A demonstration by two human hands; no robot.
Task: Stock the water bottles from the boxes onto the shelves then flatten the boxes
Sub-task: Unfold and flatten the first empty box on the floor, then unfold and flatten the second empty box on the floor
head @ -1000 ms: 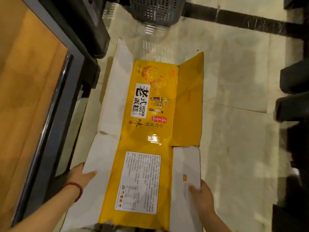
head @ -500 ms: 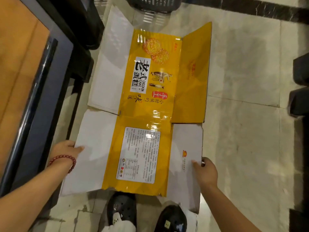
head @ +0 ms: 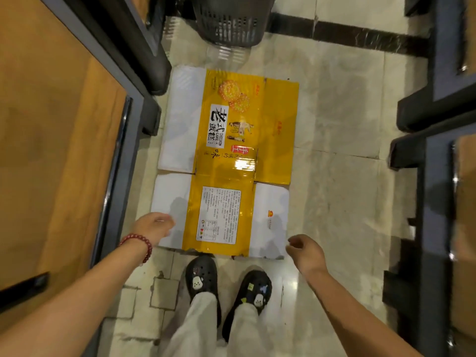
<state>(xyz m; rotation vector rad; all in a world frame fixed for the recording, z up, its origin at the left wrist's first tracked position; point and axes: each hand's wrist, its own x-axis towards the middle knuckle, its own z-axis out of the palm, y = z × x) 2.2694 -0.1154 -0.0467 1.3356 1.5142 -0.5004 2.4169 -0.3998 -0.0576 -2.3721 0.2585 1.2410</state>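
A flattened yellow and white cardboard box [head: 226, 161] lies flat on the tiled floor in front of my feet, printed side up. My left hand [head: 152, 225], with a red bead bracelet on the wrist, hovers over the box's near left white flap, fingers loosely curled, holding nothing. Just off the near right corner hangs my right hand [head: 304, 247], fingers relaxed and empty. No water bottles are in view.
A wooden shelf with a grey frame [head: 77, 150] runs along the left. Dark shelf bases [head: 425, 99] stand at the right. A dark plastic basket [head: 229, 24] sits beyond the box. My black clogs [head: 226, 287] stand at the box's near edge.
Both hands have let go of the box, which has dropped flat onto the floor. The right yellow flap has folded down level. My view has risen and my hands have pulled back.
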